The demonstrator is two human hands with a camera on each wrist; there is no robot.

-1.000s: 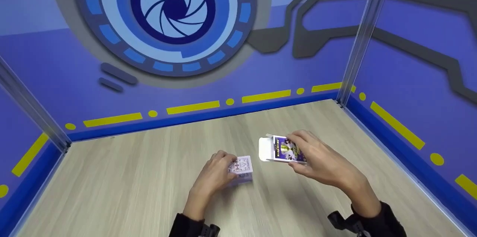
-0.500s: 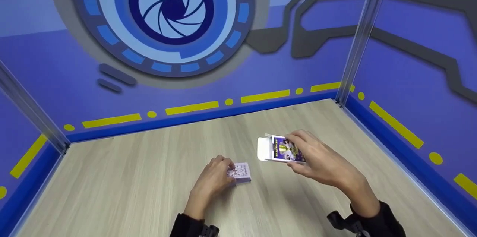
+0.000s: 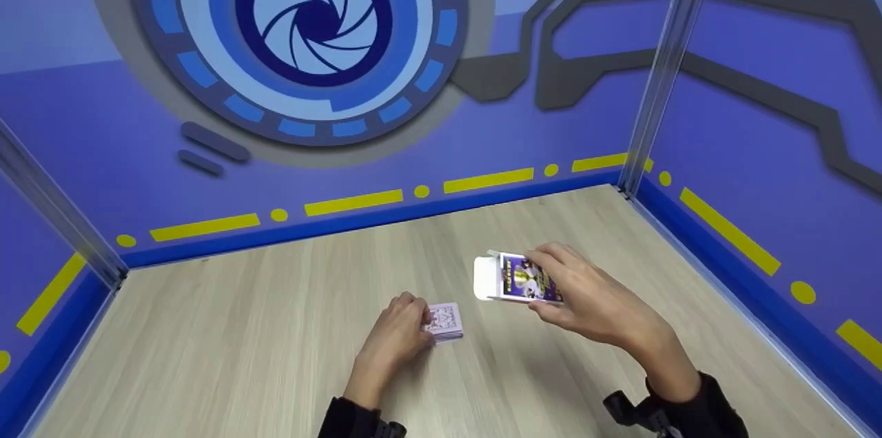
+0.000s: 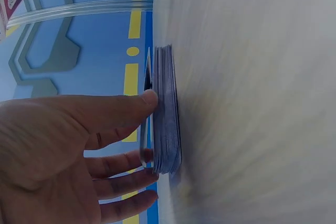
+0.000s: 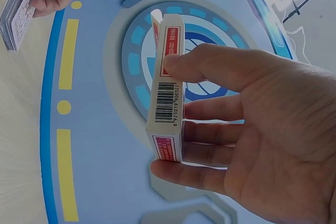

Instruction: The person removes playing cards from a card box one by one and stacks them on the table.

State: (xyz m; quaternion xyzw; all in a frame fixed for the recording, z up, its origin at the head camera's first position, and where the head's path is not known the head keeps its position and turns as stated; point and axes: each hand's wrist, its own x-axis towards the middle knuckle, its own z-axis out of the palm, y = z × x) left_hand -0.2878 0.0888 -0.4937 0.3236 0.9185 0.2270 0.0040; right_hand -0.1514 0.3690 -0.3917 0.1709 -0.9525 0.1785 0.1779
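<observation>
A deck of playing cards (image 3: 445,319) with a patterned back lies on the table, mostly as a neat stack. My left hand (image 3: 398,328) holds it at its left end. In the left wrist view, the thumb and fingers of my left hand (image 4: 68,150) pinch the deck (image 4: 167,114), and a thin bent layer at the top stands slightly apart from the rest. Held above the table, the purple and white card box (image 3: 527,278) has its white end flap open towards the left. My right hand (image 3: 592,297) grips it, thumb on the barcode side in the right wrist view.
The wooden table (image 3: 227,328) is enclosed by blue-purple printed panels (image 3: 386,114) at the back and both sides. Clear corner posts (image 3: 665,73) stand where the panels meet.
The top of the deck, raised and tilted a second ago, has come down onto the stack, with my left hand lowering slightly. My right hand keeps the box nearly still.
</observation>
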